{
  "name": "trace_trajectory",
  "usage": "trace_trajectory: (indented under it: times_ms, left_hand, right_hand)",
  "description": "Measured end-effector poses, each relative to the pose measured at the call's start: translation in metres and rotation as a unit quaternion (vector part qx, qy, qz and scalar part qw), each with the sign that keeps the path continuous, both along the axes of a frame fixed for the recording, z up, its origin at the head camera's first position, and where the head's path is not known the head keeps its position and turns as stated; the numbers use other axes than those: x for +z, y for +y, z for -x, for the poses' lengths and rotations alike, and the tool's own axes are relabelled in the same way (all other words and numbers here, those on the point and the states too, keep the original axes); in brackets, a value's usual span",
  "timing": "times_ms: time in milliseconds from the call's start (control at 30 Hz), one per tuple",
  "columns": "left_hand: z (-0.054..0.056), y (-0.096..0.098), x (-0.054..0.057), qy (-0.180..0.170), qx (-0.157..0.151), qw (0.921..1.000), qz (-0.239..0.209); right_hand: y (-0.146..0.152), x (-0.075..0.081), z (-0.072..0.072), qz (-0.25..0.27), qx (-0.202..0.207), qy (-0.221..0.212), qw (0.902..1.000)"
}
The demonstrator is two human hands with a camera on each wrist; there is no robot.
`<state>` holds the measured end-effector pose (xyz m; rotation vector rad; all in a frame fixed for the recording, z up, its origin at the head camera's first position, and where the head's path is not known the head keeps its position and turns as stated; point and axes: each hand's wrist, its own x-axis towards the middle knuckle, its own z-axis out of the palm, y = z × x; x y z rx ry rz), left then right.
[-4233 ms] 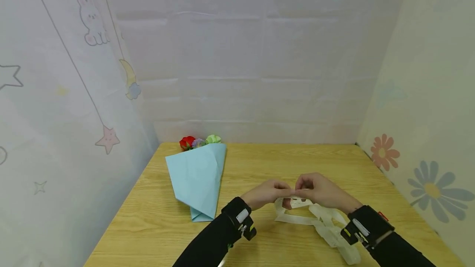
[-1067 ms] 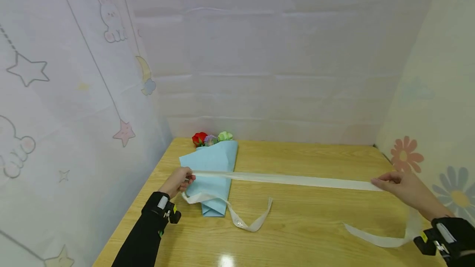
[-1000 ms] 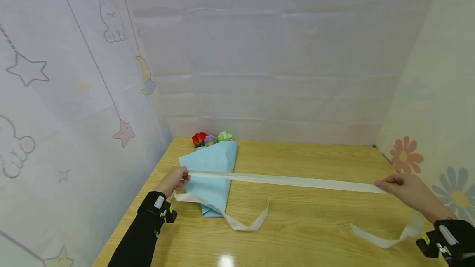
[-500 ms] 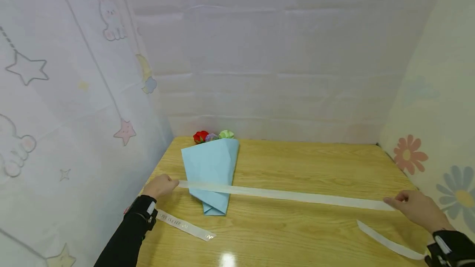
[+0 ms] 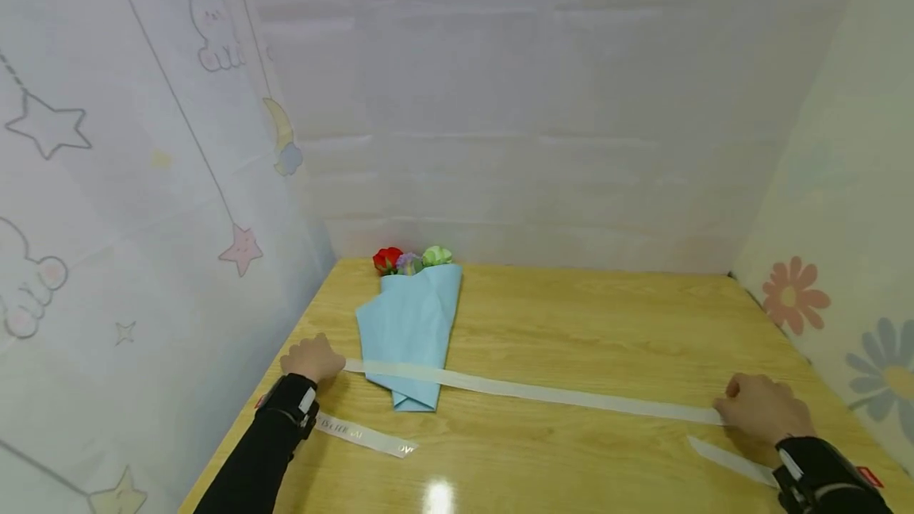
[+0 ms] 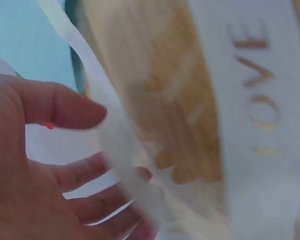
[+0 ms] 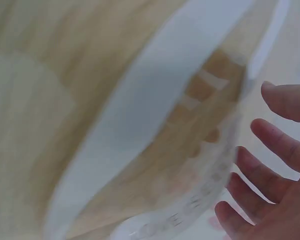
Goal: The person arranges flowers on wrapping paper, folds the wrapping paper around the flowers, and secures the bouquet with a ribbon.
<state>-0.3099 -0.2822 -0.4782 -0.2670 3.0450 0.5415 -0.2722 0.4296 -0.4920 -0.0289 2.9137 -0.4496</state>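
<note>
A long white ribbon (image 5: 543, 392) stretches between the two hands, crossing the lower part of a bouquet wrapped in light blue paper (image 5: 410, 324). At its left end my left hand (image 5: 312, 357) is low over the table; in the left wrist view its thumb (image 6: 65, 106) and fingers are apart, fingertips right at the ribbon. My right hand (image 5: 767, 407) is low at the other end, its fingers (image 7: 262, 170) spread beside the ribbon in the right wrist view. Gold lettering marks the ribbon's left tail (image 5: 367, 436); the right tail (image 5: 731, 460) runs under the right wrist.
Red, purple and green flowers (image 5: 414, 259) show at the bouquet's top. The wooden table (image 5: 585, 316) meets a pale wall (image 5: 543, 125) at the back, with patterned walls at left and right.
From a tangle between both hands, the ribbon got pulled out straight over the bouquet. Both hands then came down toward the table; the right hand shifted left and its fingers have spread.
</note>
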Motion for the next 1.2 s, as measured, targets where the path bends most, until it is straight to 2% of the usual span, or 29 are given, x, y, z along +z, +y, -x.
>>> trace_trajectory:
  times_ms: [133,267,367,433,500,667,800,933,967,1067,1200]
  left_hand:
    - [0.002,0.019,0.019,0.074,-0.006,0.9972,0.009]
    - [0.008,0.041,0.032,0.152,-0.046,0.9870,-0.028]
    - [0.014,0.057,0.036,0.161,-0.072,0.9818,-0.069]
    - [0.018,0.065,0.036,0.149,-0.069,0.9829,-0.084]
    - [0.022,0.071,0.036,0.127,-0.054,0.9861,-0.092]
    - [0.020,0.083,0.034,0.076,-0.018,0.9923,-0.096]
    - [0.018,0.090,0.026,0.041,0.002,0.9905,-0.131]
    - [0.016,0.094,0.017,0.006,0.015,0.9859,-0.167]
    - [0.015,0.094,0.016,0.004,0.020,0.9850,-0.171]
    - [0.017,0.092,0.008,0.002,0.031,0.9832,-0.180]
    - [0.022,0.090,0.000,-0.005,0.038,0.9812,-0.189]
  right_hand:
    - [-0.030,0.016,0.017,0.033,0.019,0.045,0.9983]
    - [-0.068,0.027,0.031,0.082,0.040,0.090,0.9917]
    - [-0.103,0.037,0.040,0.126,0.049,0.087,0.9869]
    - [-0.128,0.043,0.045,0.166,0.052,0.064,0.9826]
    - [-0.154,0.049,0.050,0.219,0.057,0.032,0.9736]
    - [-0.219,0.052,0.061,0.340,0.067,-0.036,0.9374]
    - [-0.268,0.043,0.065,0.412,0.060,-0.049,0.9079]
    - [-0.310,0.027,0.069,0.462,0.043,-0.070,0.8832]
    - [-0.321,0.023,0.071,0.467,0.039,-0.077,0.8798]
    - [-0.349,0.015,0.077,0.470,0.019,-0.085,0.8783]
    - [-0.378,0.011,0.083,0.455,-0.017,-0.087,0.8861]
